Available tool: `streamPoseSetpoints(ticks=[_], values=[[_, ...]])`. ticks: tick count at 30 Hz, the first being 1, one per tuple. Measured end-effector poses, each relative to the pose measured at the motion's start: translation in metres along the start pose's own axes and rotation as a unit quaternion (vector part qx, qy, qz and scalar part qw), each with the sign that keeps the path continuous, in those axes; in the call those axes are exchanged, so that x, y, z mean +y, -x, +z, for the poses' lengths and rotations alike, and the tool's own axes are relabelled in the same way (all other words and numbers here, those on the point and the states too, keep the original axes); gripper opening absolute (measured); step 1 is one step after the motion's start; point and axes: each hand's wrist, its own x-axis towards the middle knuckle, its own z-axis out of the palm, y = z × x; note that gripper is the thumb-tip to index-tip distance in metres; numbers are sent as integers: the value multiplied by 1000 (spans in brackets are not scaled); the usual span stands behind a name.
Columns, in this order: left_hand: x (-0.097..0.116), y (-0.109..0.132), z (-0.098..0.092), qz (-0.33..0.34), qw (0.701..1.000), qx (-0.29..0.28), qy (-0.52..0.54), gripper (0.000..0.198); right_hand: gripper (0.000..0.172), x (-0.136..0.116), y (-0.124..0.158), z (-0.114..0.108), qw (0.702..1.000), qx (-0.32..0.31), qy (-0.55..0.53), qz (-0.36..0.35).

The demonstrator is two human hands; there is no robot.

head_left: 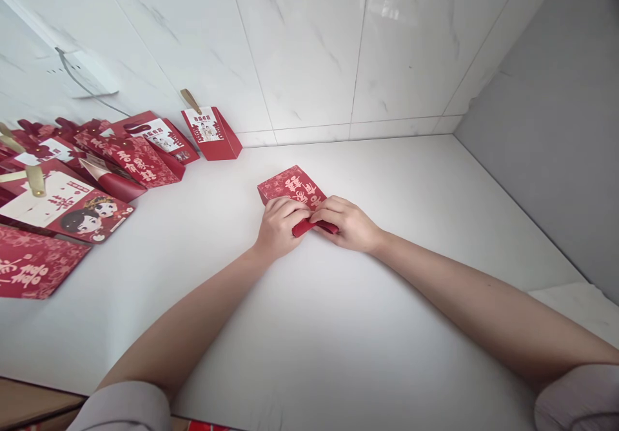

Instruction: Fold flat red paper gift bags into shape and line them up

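Observation:
A red patterned gift box (294,184) with pale lettering lies on the white table in the middle of the view. My left hand (282,224) has its fingers closed on the box's near end, at a red ribbon or flap (303,227). From the right, my right hand (349,224) pinches the same end, its fingers nearly touching those of the left. The fingers cover part of the box and of its near end, so whether the red piece is ribbon or card is hard to tell.
Several red gift boxes (140,160) crowd the left side of the white table (387,328). One box with a gold ribbon (217,140) stands apart by the tiled wall (309,44). A grey cable (89,89) hangs from a wall socket. A grey surface rises at the right.

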Motion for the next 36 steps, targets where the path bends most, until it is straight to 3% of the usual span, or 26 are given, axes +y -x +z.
streamPoseSetpoints(ticks=[22, 30, 36], values=[[1, 0, 1, -2, 999, -35, -13, 4, 10, 4, 2, 3, 1000, -20, 5, 11], [1, -1, -1, -7, 1000, -5, -10, 5, 9, 1, 0, 1, 1000, 17, 6, 3], [3, 0, -3, 13, 997, 78, -2, 9, 17, -6, -1, -2, 994, 87, 43, -45]])
